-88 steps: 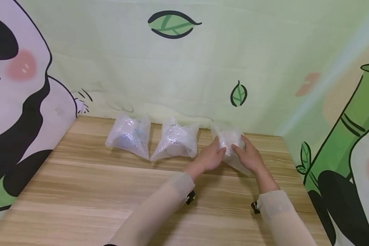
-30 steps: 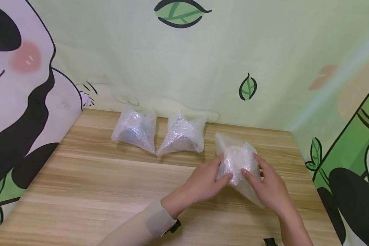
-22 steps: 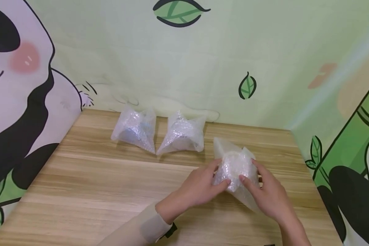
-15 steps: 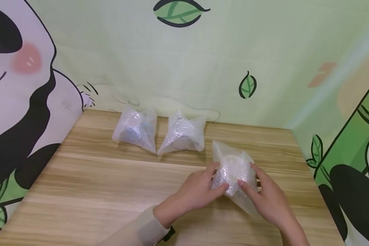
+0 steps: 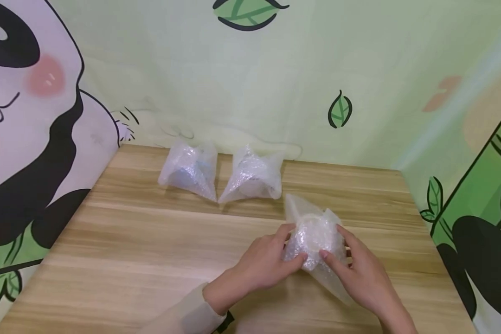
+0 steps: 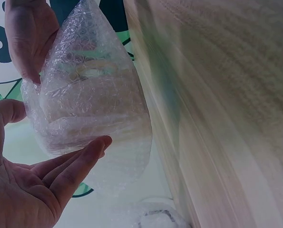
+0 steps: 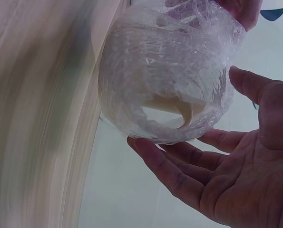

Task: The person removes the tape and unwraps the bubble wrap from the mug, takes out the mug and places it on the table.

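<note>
Both hands grip a bubble-wrapped bundle (image 5: 317, 236) at the right of the table in the head view. My left hand (image 5: 263, 262) holds its left side, thumb on top; my right hand (image 5: 365, 273) holds the right side the same way. A pale round rim shows through the wrap, but the item's kind is veiled. In the left wrist view, loose wrap rises to a point on the bundle (image 6: 89, 99), close beside the tabletop. From the right wrist, the bundle (image 7: 165, 71) looks rounded, with a beige patch inside, and the fingers (image 7: 167, 173) spread along it.
Two more bubble-wrapped bundles stand at the back of the wooden table (image 5: 150, 260): a bluish one (image 5: 188, 169) on the left and a whitish one (image 5: 252, 174) beside it. Behind them rises a green cloth backdrop (image 5: 183, 60) printed with leaves and pandas.
From the back edge beside the other bundles, both hands have brought the bundle forward, toward the person. Over the last half second it has shifted only slightly. The head view has tilted down a little.
</note>
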Tool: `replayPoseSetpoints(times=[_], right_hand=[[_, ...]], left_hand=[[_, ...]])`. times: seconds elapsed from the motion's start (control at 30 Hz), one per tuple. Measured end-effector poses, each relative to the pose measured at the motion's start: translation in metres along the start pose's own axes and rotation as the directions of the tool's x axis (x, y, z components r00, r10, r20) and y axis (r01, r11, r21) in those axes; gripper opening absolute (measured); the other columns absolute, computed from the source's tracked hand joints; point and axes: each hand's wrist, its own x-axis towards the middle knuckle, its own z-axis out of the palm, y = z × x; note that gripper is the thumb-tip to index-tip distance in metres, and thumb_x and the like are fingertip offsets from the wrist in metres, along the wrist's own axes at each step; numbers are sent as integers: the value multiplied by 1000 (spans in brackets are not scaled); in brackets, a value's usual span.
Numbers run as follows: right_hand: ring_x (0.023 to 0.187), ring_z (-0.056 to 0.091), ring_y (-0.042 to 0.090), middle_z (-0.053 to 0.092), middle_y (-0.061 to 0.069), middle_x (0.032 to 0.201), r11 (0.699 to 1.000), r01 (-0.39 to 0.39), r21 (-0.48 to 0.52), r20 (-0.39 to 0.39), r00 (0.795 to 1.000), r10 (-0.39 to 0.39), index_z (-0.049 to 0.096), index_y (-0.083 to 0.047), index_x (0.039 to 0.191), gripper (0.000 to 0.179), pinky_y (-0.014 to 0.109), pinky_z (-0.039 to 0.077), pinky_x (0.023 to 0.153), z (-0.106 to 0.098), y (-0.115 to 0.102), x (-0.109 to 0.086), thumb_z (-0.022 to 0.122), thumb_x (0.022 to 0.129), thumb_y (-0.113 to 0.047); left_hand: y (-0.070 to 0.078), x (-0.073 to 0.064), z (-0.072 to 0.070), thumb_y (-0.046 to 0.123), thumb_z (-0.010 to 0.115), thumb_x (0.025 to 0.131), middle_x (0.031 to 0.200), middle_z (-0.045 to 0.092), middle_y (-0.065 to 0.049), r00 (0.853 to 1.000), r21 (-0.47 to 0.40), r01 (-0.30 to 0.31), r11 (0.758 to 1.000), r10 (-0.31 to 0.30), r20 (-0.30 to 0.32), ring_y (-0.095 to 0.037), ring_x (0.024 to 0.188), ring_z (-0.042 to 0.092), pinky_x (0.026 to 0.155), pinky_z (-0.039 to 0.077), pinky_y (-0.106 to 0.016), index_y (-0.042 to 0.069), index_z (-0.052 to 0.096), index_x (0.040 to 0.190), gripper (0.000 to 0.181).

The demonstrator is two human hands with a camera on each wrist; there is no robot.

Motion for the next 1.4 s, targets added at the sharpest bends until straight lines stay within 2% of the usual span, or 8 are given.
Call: replayPoseSetpoints(times=[0.2, 0.47, 0.67, 1.0, 1.23, 1.4], right_hand=[[112, 66, 30, 58, 16, 148, 1000, 19, 17, 15, 1000, -19, 38, -15, 159, 82, 42, 60, 79, 6, -6, -3, 58, 97, -65], [109, 66, 25, 60, 11, 145, 997, 70, 21, 0, 998, -70, 42, -16, 157, 79, 40, 58, 82, 22, -14, -3, 63, 96, -62], [113, 66, 26, 58, 11, 149, 993, 112, 33, 5, 994, -112, 43, -15, 157, 79, 46, 58, 89, 36, -21, 2, 64, 96, -61], [128, 61, 31, 51, 11, 157, 989, 132, 68, 29, 990, -134, 40, -18, 159, 81, 53, 55, 101, 50, -32, 17, 65, 95, -61], [128, 61, 32, 51, 12, 156, 992, 116, 51, 55, 991, -118, 37, -18, 160, 83, 56, 52, 105, 58, -38, 26, 66, 95, -61], [127, 62, 32, 53, 13, 153, 993, 112, 41, 66, 991, -115, 37, -19, 161, 82, 57, 51, 105, 61, -38, 31, 68, 95, -58]], left_hand=[[-5, -10, -3, 50, 64, 97, 125, 75, -12, 1000, -21, 20, 1000, -20, 0, -25, 106, 74, 86, 61, -37, 13, 46, 151, 67], [-16, -27, -10, 48, 66, 96, 121, 76, -8, 998, -36, 41, 999, -42, -41, -20, 100, 75, 81, 61, -35, 16, 48, 149, 64], [-28, -37, -15, 47, 66, 96, 125, 75, -7, 996, -42, 59, 997, -62, -59, -18, 101, 75, 83, 61, -36, 16, 48, 148, 62], [-48, -38, -24, 38, 69, 96, 126, 75, -13, 994, -33, 42, 999, -45, -95, -24, 102, 76, 83, 62, -40, 9, 50, 143, 58], [-57, -38, -28, 38, 68, 96, 129, 73, -14, 993, -30, 71, 997, -74, -95, -29, 107, 75, 85, 61, -44, 10, 48, 145, 60], [-60, -37, -29, 37, 67, 97, 130, 72, -17, 994, -47, 77, 996, -81, -74, -30, 109, 74, 88, 61, -45, 8, 46, 148, 62]])
